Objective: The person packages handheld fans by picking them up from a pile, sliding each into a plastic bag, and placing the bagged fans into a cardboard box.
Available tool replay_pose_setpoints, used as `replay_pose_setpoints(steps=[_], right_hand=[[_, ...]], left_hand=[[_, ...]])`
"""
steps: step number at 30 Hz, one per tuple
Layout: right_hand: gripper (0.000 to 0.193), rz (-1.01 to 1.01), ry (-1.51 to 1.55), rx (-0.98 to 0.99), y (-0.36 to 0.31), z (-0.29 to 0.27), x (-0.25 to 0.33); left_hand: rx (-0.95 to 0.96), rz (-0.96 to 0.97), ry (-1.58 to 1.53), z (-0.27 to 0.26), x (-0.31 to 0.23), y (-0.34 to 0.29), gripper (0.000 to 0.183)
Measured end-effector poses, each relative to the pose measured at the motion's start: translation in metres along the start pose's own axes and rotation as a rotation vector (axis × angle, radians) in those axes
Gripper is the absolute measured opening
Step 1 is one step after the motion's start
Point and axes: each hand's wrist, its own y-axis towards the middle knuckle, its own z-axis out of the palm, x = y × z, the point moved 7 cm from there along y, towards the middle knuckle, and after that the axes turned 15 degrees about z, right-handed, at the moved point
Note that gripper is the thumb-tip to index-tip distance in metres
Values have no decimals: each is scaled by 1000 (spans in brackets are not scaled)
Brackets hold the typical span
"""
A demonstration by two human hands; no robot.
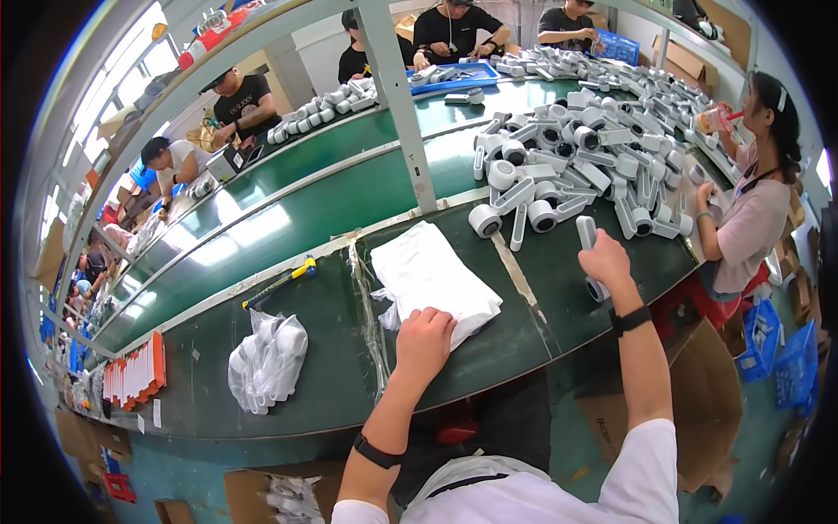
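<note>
A flat stack of white plastic bags [428,271] lies on the dark green bench in front of me. My left hand [425,342] is at its near edge, fingers closed together on the top bag. To the right, my right hand [605,260] grips a grey-and-white handheld device [587,232] by its handle. The handle's end sticks up above the fist, and a round head shows below, near the bench edge. A large heap of similar round-headed devices [594,148] spreads beyond both hands. At left, a clear bag of white parts [268,360] sits by itself.
A yellow-and-black hammer [281,281] and orange-and-white boxes [135,371] lie to the left. A metal post [406,113] rises from the bench. A co-worker [752,192] sits at right, others across the green conveyor [305,210]. An open carton [698,402] stands below right.
</note>
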Motion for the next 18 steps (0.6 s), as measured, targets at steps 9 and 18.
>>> replay_pose_setpoints(steps=[9,18], right_hand=[[31,-91,889,286,-83,-28,-30],[54,-385,1410,1201,-190,15,-20]], left_hand=[[-15,-81,5,-3,4,0,9],[20,-45,-8,1,1,1,8]])
